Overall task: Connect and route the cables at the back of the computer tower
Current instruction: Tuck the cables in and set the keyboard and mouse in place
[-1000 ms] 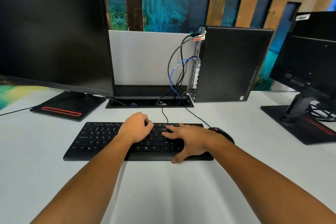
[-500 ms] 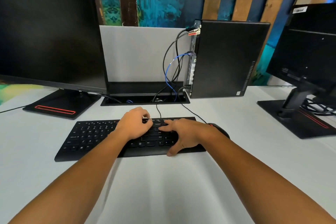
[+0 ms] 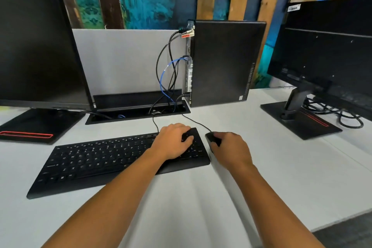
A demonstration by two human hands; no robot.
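Since half a second ago the right hand (image 3: 231, 149) has left the keyboard (image 3: 100, 159) and now cups the mouse (image 3: 211, 139); the left hand (image 3: 173, 143) has slid right, fingers curled on keys, gripping nothing. Counted — one computer tower (image 3: 225, 62) centre-top, cables (image 3: 167, 70) plugged at its back, two monitors (image 3: 38, 42).

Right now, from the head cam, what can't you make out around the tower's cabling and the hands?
- Tower ports: seen edge-on and too small to tell which are filled.
- Cables: their ends drop into the desk tray, hidden by its rim.
- Mouse: mostly covered by the right hand; grip unclear.
- Keyboard keys under the left hand: hidden; its fingers are blurred.
- Right monitor: cut off by the frame edge.
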